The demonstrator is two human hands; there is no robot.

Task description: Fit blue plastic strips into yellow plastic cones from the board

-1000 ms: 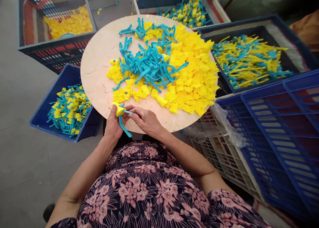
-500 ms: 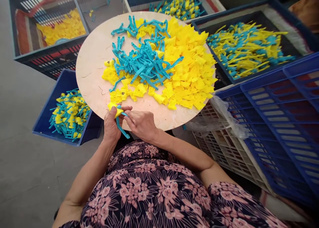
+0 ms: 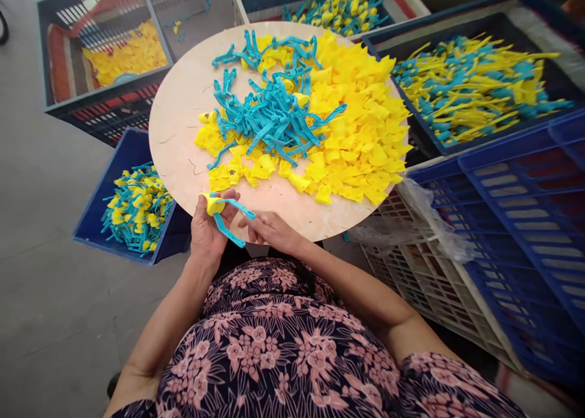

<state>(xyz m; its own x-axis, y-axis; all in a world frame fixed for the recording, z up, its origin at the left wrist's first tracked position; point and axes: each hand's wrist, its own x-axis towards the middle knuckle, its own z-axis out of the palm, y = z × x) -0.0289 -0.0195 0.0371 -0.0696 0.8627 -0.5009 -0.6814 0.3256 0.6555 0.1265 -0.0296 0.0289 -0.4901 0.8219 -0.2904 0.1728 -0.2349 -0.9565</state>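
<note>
My left hand (image 3: 208, 229) is closed around a small yellow plastic piece (image 3: 214, 205), held at the near left edge of the round table. Two limbs of a bright blue strip (image 3: 228, 230) stick out of the yellow piece, one slanting down toward me, the other reaching right. At the tip of that right-hand limb, the fingers of my right hand (image 3: 274, 230) are closed, seemingly pinching it; the exact contact is partly hidden. Beyond my hands lie a tangled heap of blue strips (image 3: 269, 116) and a broad pile of yellow pieces (image 3: 361, 125).
The round table (image 3: 176, 119) stands in front of me. A blue bin (image 3: 98, 238) at left holds joined blue-and-yellow pieces. Crates stand around: one with yellow pieces (image 3: 130, 55), another with long yellow-and-blue pieces (image 3: 475, 89). A tall blue crate (image 3: 516, 223) rises at right.
My right hand has moved right, away from the yellow piece, and more of the blue limb shows between the hands. The whole view has shifted slightly.
</note>
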